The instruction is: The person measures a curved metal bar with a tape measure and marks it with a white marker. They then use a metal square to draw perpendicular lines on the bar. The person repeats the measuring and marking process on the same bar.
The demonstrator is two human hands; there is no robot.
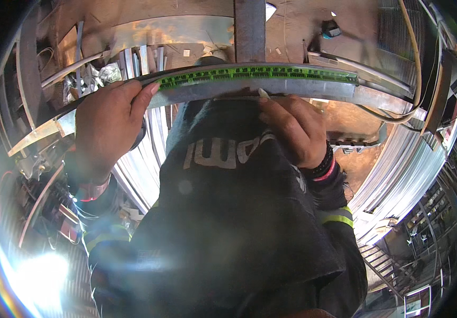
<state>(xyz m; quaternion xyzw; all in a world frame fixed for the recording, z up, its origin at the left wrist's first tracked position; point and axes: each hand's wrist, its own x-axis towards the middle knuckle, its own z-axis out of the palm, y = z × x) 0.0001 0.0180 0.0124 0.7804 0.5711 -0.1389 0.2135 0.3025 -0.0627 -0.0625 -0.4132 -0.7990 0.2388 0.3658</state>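
A long grey steel bar (313, 89) runs across the view at chest height. A green measuring tape (260, 74) lies stretched along its top edge. My left hand (106, 124) presses the tape's left end against the bar with thumb and fingers. My right hand (292, 127) grips the bar's lower edge near the middle, with a small pale piece, perhaps chalk (263, 94), pinched at the fingertips. A dark vertical steel post (249, 29) rises behind the bar. My dark jacket (239, 212) with yellow-green cuffs fills the lower middle.
Bundles of shiny metal strips (143, 175) lie below on the left, and corrugated metal sheets (403, 169) on the right. Short steel offcuts (138, 61) stand at the upper left. A cable (414, 69) curves down the right side. Bare brown ground (302, 26) lies beyond. Sun glare covers the lower left.
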